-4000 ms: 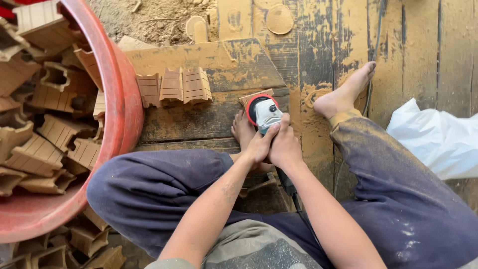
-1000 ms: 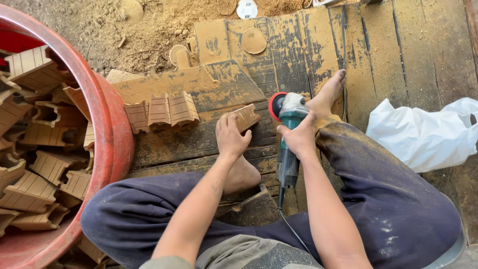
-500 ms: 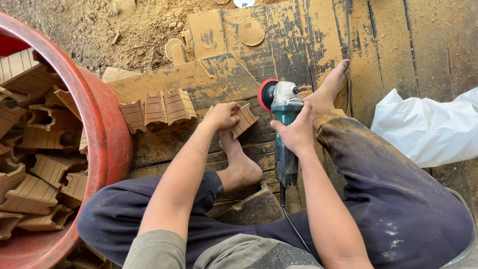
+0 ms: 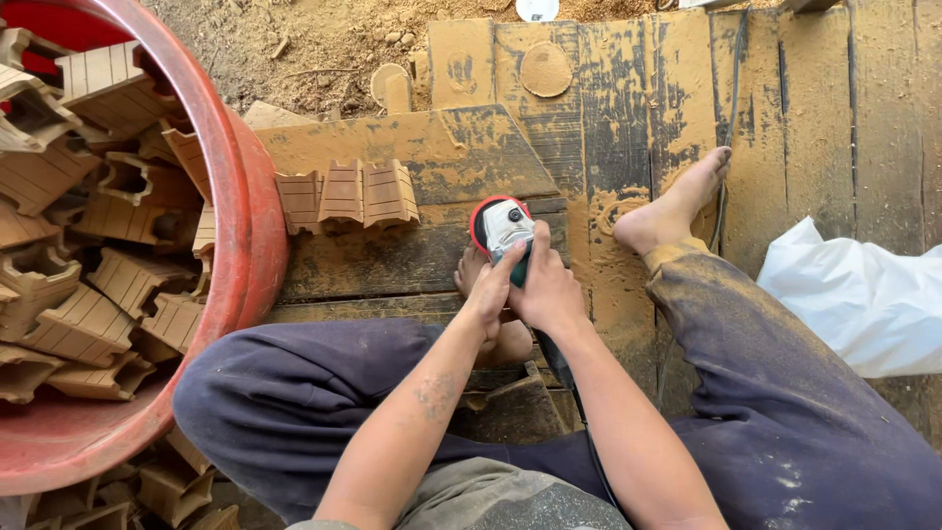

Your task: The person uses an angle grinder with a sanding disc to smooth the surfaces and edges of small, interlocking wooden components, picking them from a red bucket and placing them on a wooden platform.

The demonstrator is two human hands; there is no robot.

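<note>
Both hands gripping angle grinder (image 4: 507, 230): right hand (image 4: 549, 292) wrapping body, left hand (image 4: 491, 294) bracing alongside. Tool probably heavy, rigid; body safest hold, clear of red guard.

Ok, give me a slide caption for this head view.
Both hands, left hand and right hand, grip an angle grinder beside a red tub.

Seated low, knees spread wide, both forearms reaching forward between the thighs. Left hand (image 4: 491, 294) and right hand (image 4: 547, 291) pressed side by side, fingers curled shut in a shared grip, wrists nearly straight, knuckles up. Left forearm dusty, a scuffed patch near mid-length. Bare right foot (image 4: 672, 206) stretched forward; left foot (image 4: 471, 273) tucked under the hands.
</note>
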